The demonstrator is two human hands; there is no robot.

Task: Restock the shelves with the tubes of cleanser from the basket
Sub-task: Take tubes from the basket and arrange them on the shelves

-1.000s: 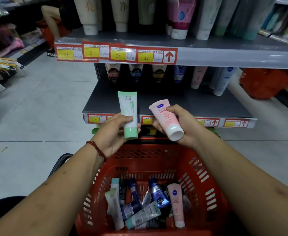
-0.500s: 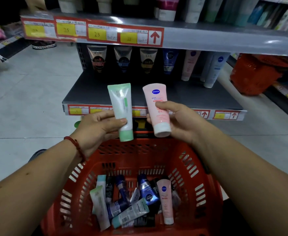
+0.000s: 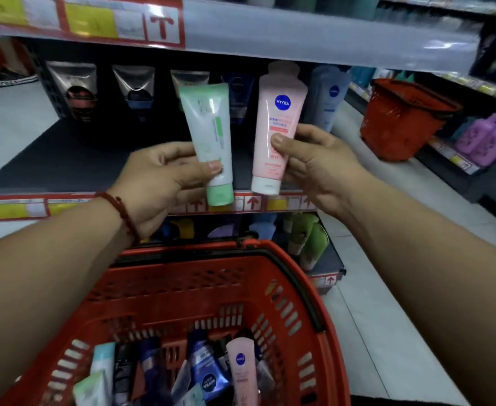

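My left hand [image 3: 164, 177] grips a green and white tube [image 3: 208, 133], cap down, in front of the middle shelf [image 3: 65, 159]. My right hand [image 3: 314, 159] pinches a pink Nivea tube [image 3: 279, 124], also cap down, just to the right of it. Both tubes are held upright above the shelf's front edge. Below my arms stands a red basket [image 3: 270, 276] with several more tubes [image 3: 205, 373] lying in it, among them a second pink one [image 3: 240, 370]. Dark, blue and pale tubes [image 3: 79, 92] stand in a row at the back of the shelf.
A grey upper shelf [image 3: 299, 39] with yellow price tags hangs overhead. Another red basket [image 3: 402, 118] sits on the floor at the right, beside a low shelf with purple bottles [image 3: 487, 139]. Green tubes [image 3: 311, 238] stand on the bottom shelf.
Both hands have raised their tubes and carried them forward toward the middle shelf. The view has closed in on the shelf; the pink tube now stands more upright.
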